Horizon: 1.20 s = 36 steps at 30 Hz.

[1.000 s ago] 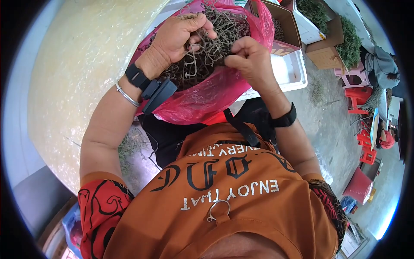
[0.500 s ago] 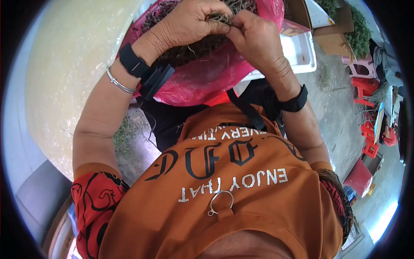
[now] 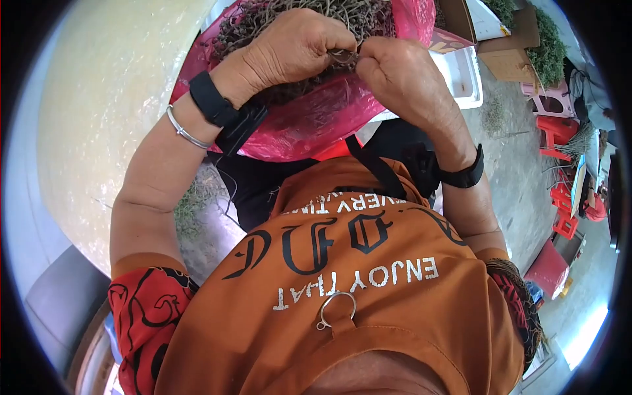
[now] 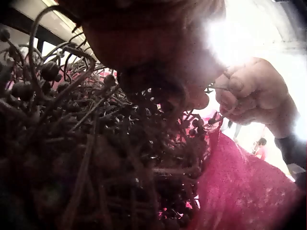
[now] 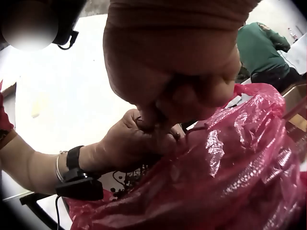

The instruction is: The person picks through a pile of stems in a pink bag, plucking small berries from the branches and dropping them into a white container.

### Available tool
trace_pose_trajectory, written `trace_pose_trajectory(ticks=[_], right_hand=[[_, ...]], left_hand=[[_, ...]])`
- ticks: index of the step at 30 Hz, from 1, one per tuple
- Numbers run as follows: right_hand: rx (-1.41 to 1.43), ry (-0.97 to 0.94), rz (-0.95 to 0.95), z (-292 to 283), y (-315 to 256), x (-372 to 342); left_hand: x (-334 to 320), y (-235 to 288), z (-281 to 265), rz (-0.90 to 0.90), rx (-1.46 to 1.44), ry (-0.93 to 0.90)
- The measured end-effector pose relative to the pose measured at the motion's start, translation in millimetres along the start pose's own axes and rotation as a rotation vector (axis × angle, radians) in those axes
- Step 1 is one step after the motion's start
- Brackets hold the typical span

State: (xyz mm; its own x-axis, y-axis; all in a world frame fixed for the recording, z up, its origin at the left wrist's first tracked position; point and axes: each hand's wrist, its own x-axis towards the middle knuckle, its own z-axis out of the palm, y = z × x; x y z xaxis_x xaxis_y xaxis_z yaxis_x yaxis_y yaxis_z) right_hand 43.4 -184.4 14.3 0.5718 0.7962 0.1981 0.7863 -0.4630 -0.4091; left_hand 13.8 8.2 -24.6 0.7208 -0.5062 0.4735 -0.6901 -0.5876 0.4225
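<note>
A pink plastic bag (image 3: 309, 128) stands open before the person, filled with dried curly stems (image 3: 243, 27). Small round heads (image 4: 50, 71) sit on some stems in the left wrist view. Over the bag, my left hand (image 3: 296, 51) curls around a small bunch of these stems (image 3: 342, 58). Close against it, my right hand (image 3: 405, 78) has its fingers curled in, with thumb and fingertip pinching a thin stem (image 4: 219, 88). Both hands meet at their fingertips. In the right wrist view my right hand (image 5: 172, 62) hides most of the held bunch.
A white foam box (image 3: 464, 79) stands right of the bag, beside a cardboard box (image 3: 454, 26). Farther right are green plants (image 3: 546, 49) and red stools (image 3: 556, 135). A large pale shiny surface (image 3: 118, 99) curves along the left. A person in green (image 5: 261, 50) sits beyond.
The two hands, apart over the bag a second ago, have come together at the fingertips. The left hand has taken hold of a small bunch of stems. The view has shifted slightly.
</note>
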Motion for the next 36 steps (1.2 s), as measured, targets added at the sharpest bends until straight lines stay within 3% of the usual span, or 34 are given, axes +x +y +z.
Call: trace_pose_trajectory(ticks=[2,4,6,9,12,13,16,17,20,24,26,27,29,30,33,36], right_hand=[[0.047,0.052,0.029,3.5,5.5,0.1],[0.152,0.138,0.097,7.2,11.8,0.2],[0.08,0.193,0.088,9.1,13.6,-2.4],[-0.048,0.282,0.072,5.9,12.4,-7.8],[0.429,0.259,0.148,-10.0,10.9,-13.1],[0.423,0.271,0.146,-13.4,15.0,-13.4],[1.351,0.04,0.522,-21.2,33.0,-11.8],[1.353,0.041,0.517,-21.8,39.6,-8.9],[1.695,0.222,0.749,-22.5,68.3,7.5],[1.523,0.309,0.639,-35.6,141.5,42.9],[1.31,0.671,0.658,-42.8,165.2,64.2],[1.311,0.671,0.655,-42.8,176.8,75.0],[0.982,0.758,0.77,-37.9,196.6,88.8],[0.984,0.758,0.767,-33.2,206.0,87.8],[0.356,0.417,0.556,-16.3,221.0,79.2],[0.418,0.508,0.502,-11.3,206.2,71.4]], left_hand=[[-0.1,-2.9,1.3,-0.032,-0.006,0.036],[0.0,-1.8,0.6,-0.197,-0.093,0.05],[0.6,-2.9,-0.5,-0.271,-0.131,0.061],[-2.3,-6.0,-2.9,-0.546,-0.204,0.069],[-3.1,-5.7,-4.3,-0.632,-0.436,0.14],[-1.3,-6.6,-4.2,-0.666,-0.559,0.17],[-6.9,-13.2,-3.4,-0.642,-0.599,0.14],[-7.8,-13.0,-5.3,-0.641,-0.62,0.127],[-5.3,-8.2,-8.1,-0.671,-0.73,0.154],[-2.3,-3.9,-11.2,-0.681,-0.887,0.215],[-0.4,-4.0,-11.2,-0.68,-0.933,0.239],[-0.1,-4.7,-9.2,-0.616,-0.853,0.273],[0.0,-5.3,-6.4,-0.491,-0.694,0.335],[0.5,-5.5,-7.1,-0.49,-0.691,0.336],[0.2,-5.3,-8.9,-0.501,-0.656,0.292],[1.5,-3.9,-8.9,-0.473,-0.573,0.292]])
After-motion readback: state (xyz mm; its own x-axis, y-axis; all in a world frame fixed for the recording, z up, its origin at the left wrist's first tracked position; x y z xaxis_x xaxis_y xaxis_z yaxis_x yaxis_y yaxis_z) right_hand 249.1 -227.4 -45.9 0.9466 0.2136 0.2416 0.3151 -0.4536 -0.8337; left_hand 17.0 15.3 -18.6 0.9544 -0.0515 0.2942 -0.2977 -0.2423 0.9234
